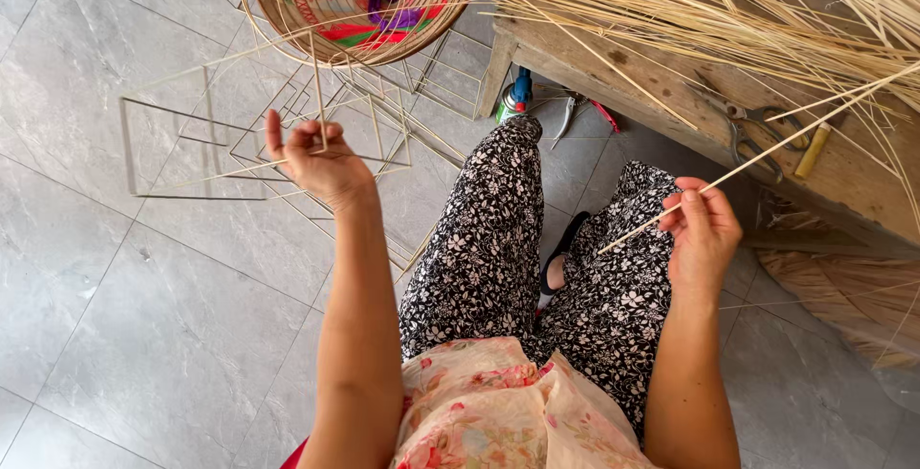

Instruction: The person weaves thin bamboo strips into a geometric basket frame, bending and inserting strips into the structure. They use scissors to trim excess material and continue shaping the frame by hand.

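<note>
Left hand [321, 164] pinching frame strip [318, 95]; right hand [702, 228] gripping cut-off straw [757, 159].

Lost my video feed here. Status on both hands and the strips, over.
Left hand pinches thin upright strip under the cone frame. Right hand grips one long strip. Scissors on bench, apart.

1. Thin pale bamboo strip [728, 175]: straight, slanting up to the right, pinched between the right fingertips near its lower end.
2. Angular strip frame [287, 148]: open lattice, gripped by the left fingers, hanging outward beyond them.
</note>
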